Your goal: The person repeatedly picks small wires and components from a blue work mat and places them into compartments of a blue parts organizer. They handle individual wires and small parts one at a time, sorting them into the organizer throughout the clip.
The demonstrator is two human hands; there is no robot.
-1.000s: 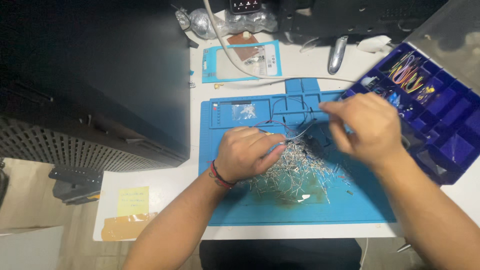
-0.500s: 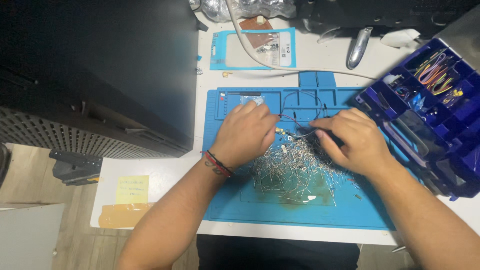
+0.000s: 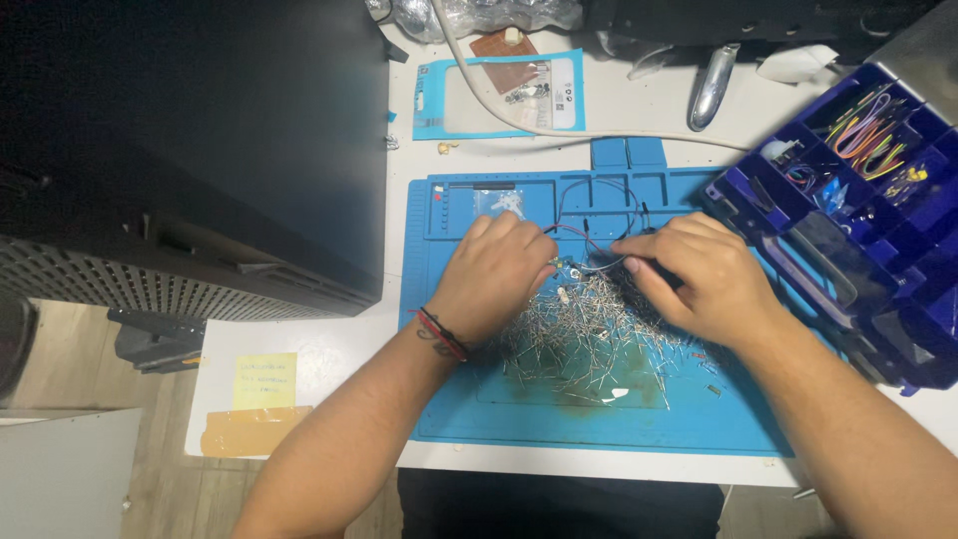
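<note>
A blue work mat [image 3: 519, 419] lies on the white table. A heap of thin metal wire leads [image 3: 589, 334] is spread across its middle. My left hand [image 3: 496, 271] rests on the left edge of the heap, fingers curled over a small part at its fingertips. My right hand [image 3: 699, 271] is opposite it, pinching the other end of a thin red and black wire [image 3: 597, 192] that loops up over the mat's small compartments. The two sets of fingertips nearly meet above the heap. What exactly sits between them is too small to tell.
A dark blue compartment box [image 3: 858, 190] with coloured wires stands at the right. A large black perforated case [image 3: 190, 150] fills the left. Behind the mat lie a blue-edged packet [image 3: 499, 92], a white cable [image 3: 589, 132] and a silver tool [image 3: 711, 85]. A yellow note [image 3: 264, 379] sits front left.
My right hand has come down and left from the box side toward the heap; my left hand has shifted up. Both now meet over the wire leads.
</note>
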